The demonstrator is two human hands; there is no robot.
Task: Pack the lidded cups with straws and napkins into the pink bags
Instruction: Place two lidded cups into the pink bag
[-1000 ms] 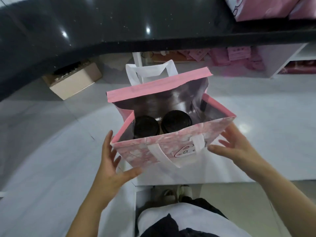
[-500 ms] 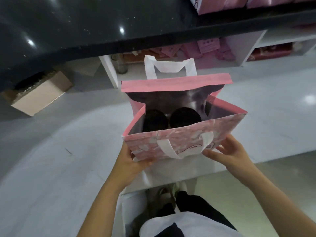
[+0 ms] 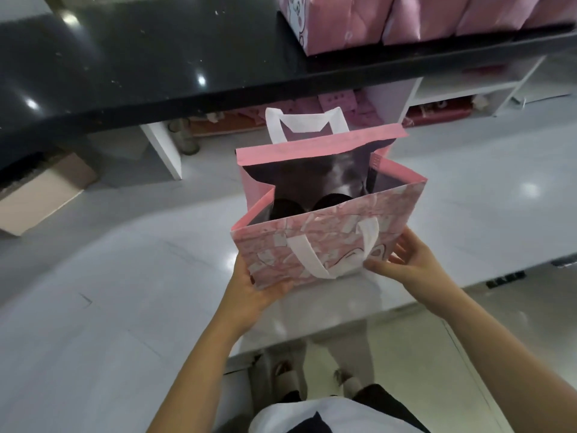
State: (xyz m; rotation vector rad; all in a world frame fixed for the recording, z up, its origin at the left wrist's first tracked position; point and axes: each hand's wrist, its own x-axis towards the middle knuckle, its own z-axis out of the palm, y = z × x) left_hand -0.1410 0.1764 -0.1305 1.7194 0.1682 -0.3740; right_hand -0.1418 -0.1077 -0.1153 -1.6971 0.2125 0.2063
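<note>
A pink patterned fabric bag with white strap handles (image 3: 324,242) stands upright, mouth open to the ceiling, at the near edge of a glossy white tabletop (image 3: 125,292). Its front wall hides all but the rims of two black-lidded cups (image 3: 307,205) inside; straws or napkins cannot be made out. The left hand (image 3: 253,290) cups the bag's lower left corner, its grip closed on it, while the right hand (image 3: 406,265) lies against the right side, fingers loose and spread. More pink bags (image 3: 406,17) are cut off at the top.
</note>
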